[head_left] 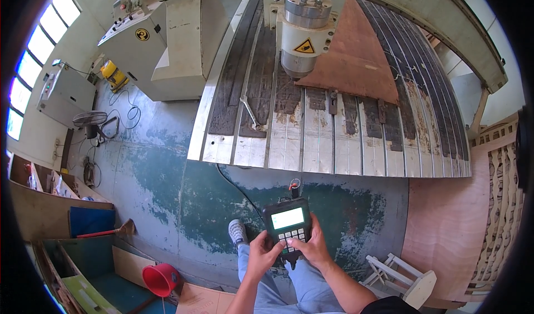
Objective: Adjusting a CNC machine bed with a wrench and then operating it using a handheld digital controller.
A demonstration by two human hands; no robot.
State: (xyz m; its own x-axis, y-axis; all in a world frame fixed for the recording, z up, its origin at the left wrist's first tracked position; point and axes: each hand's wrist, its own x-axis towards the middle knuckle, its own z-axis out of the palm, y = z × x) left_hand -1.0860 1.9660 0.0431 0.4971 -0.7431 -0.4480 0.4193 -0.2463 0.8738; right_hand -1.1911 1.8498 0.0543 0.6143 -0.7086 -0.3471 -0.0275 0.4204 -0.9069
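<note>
Between my two hands is a black handheld controller (269, 209) with a lit screen (288, 218) and a keypad of pale buttons. My left hand (261, 254) grips its left side, the thumb resting over the lower keys. On the right side my right hand (316, 247) is wrapped round it, its thumb also on the keypad. A dark cable runs from the controller toward the machine bed (283, 157) in front of me. Above that slotted bed hangs a spindle head (300, 30) with a warning triangle. Beneath the spindle lies a reddish-brown board (356, 58).
A wrench (250, 113) lies on the bed, left of the board, and clamps (382, 111) sit at the board's near edge. A white stool (397, 278) stands at my right, near leaning wooden panels (445, 230). At lower left are a red bucket (160, 280) and a fan (90, 119).
</note>
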